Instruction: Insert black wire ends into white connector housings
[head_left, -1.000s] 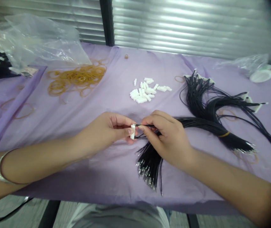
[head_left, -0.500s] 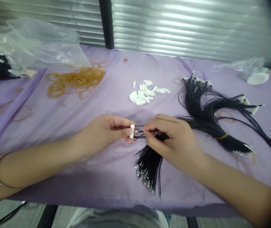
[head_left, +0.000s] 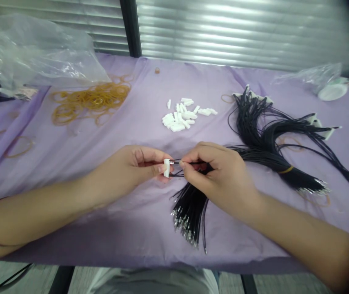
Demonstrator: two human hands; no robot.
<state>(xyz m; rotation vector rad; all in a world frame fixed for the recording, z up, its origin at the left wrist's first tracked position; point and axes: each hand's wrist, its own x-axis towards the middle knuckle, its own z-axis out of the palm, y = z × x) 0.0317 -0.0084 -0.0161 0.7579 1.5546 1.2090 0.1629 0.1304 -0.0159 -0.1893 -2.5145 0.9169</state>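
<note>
Between its thumb and fingers, my left hand [head_left: 140,165] pinches a white plastic connector housing [head_left: 166,168] upright. A few black wires run from the housing's right side toward my right hand [head_left: 215,167]. That hand is closed in a pinch on a black wire [head_left: 176,163], whose metal tip meets or nearly meets the housing near its upper end; I cannot tell whether it is inside. Under my right hand lies a bundle of black wires [head_left: 191,212] with bare metal terminals fanned toward the table's front edge.
Loose white housings [head_left: 178,118] lie in a pile beyond my hands. Tan rubber bands [head_left: 94,102] are heaped at the left, below a clear plastic bag [head_left: 39,53]. More black wires [head_left: 254,126], some with white housings, spread at the right on the purple cloth [head_left: 116,228].
The wire tip in my right hand has come closer to the housing and sits higher along it. Both hands appear slightly further left, as the whole view has shifted a little.
</note>
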